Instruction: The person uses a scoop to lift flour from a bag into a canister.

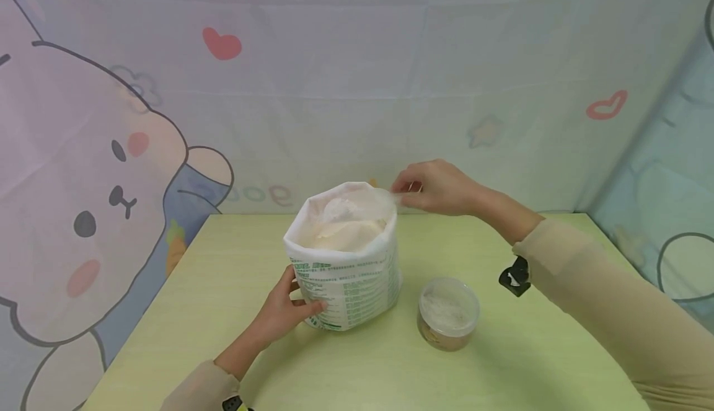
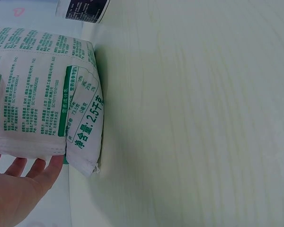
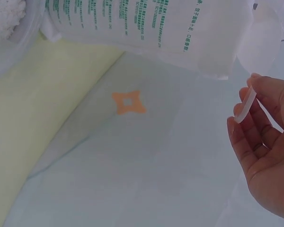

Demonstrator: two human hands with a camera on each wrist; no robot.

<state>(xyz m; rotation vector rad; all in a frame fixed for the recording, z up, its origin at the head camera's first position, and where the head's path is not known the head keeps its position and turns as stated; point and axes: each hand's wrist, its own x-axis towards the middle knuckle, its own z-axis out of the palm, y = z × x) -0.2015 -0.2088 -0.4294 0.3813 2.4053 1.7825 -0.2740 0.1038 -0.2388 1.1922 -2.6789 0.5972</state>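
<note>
A white bag (image 1: 346, 281) with green print stands open-topped on the table, a pale flour-like powder (image 1: 348, 235) inside it. My left hand (image 1: 281, 312) grips its lower left side, thumb across the printed front; the left wrist view shows the fingers along the bag's side (image 2: 28, 94). Beside the far right of the bag's mouth, my right hand (image 1: 437, 186) pinches the handle of a translucent white plastic scoop (image 3: 246, 106). The scoop's rounded end (image 3: 260, 45) overlaps the bag's rim in the right wrist view.
To the right of the bag stands a clear round tub (image 1: 449, 336) with white crumbly contents visible from above. Behind the pale green table (image 1: 223, 274) hangs a printed cloth (image 1: 357, 57) with cartoon figures, and more cloth covers the right side.
</note>
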